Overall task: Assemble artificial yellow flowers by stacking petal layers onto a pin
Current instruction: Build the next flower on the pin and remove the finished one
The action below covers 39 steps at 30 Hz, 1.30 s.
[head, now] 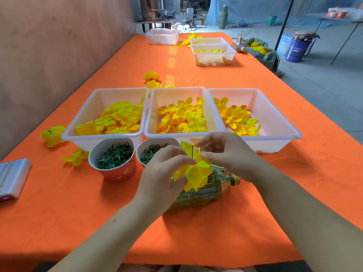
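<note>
A yellow flower of large petal layers sits on a thin dark pin that sticks up through it. My left hand grips the flower from the left, fingers curled round its petals. My right hand pinches a petal layer at the pin from the right. Behind stand three white trays: the left tray holds large flat petals, the middle tray cupped petals, the right tray smaller orange-centred petals.
A red cup holds green calyx pieces; a second cup holds green rings. A plastic bottle lies under my hands. Finished flowers lie left of the trays. A phone sits at the left edge. More trays stand far back.
</note>
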Each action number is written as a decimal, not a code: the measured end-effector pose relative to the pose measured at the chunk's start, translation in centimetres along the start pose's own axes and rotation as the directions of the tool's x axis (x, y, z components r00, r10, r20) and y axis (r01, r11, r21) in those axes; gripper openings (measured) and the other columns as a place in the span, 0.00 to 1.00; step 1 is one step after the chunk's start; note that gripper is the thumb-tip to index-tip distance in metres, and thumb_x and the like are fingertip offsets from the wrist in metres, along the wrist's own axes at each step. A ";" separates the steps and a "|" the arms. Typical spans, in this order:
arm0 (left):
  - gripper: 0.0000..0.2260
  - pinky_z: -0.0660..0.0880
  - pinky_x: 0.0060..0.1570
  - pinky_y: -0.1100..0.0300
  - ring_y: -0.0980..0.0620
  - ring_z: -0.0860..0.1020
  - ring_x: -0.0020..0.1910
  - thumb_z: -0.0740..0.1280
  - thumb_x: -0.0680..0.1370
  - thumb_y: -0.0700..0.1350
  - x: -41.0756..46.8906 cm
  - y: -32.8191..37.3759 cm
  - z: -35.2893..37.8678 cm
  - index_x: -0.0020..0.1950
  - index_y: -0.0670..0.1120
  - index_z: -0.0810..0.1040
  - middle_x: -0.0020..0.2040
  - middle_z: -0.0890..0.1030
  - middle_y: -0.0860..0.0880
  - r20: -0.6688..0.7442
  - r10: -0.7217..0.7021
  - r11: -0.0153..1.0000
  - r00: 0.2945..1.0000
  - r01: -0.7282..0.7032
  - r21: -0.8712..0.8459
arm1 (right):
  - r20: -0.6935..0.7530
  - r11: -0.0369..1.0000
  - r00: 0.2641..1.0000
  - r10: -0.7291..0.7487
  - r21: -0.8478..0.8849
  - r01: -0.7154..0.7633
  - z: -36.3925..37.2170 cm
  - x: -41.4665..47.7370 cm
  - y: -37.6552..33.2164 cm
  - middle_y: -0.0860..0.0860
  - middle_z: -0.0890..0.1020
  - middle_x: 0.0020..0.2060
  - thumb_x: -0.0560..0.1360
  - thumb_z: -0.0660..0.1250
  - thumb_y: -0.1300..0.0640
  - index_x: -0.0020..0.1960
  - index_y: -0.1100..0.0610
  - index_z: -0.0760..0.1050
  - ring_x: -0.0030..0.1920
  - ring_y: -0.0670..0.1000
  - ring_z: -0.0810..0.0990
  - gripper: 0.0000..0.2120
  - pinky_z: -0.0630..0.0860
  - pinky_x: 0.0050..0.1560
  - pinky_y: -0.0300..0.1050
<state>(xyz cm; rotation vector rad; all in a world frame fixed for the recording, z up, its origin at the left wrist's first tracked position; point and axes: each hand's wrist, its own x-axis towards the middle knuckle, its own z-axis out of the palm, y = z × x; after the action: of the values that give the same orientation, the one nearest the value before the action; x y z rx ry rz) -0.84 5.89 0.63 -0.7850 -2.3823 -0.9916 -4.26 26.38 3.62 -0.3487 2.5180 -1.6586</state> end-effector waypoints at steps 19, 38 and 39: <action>0.09 0.76 0.52 0.48 0.43 0.78 0.54 0.74 0.71 0.39 -0.4 -1.4 0.5 0.50 0.45 0.86 0.52 0.83 0.49 -0.034 0.165 0.977 0.986 -0.159 0.144 | -0.350 0.975 0.927 -0.132 -0.215 0.057 1.2 0.7 0.2 0.40 0.83 0.37 0.75 0.72 0.53 0.43 0.49 0.79 0.36 0.41 0.79 0.03 0.73 0.33 0.34; 0.16 0.76 0.47 0.46 0.42 0.79 0.51 0.76 0.69 0.35 -0.3 -1.9 0.9 0.55 0.47 0.86 0.56 0.83 0.48 -0.038 0.206 0.968 0.978 -0.198 0.153 | -0.052 0.983 0.982 0.180 -0.035 -0.182 2.3 -3.1 0.9 0.45 0.73 0.24 0.71 0.77 0.50 0.30 0.53 0.79 0.26 0.43 0.69 0.14 0.64 0.33 0.41; 0.15 0.76 0.47 0.46 0.41 0.79 0.51 0.76 0.70 0.35 -0.3 -1.9 0.9 0.55 0.47 0.86 0.56 0.83 0.48 -0.039 0.210 0.967 0.977 -0.201 0.156 | -0.050 0.982 0.981 0.185 -0.012 -0.186 2.1 -3.0 0.7 0.47 0.74 0.25 0.71 0.77 0.51 0.30 0.53 0.79 0.27 0.44 0.69 0.14 0.65 0.34 0.42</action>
<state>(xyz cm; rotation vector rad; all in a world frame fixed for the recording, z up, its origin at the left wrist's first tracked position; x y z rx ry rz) -1.99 5.36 -1.08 -0.9128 -2.2440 -0.7301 -1.01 25.51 1.98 -0.0714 2.5118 -1.5950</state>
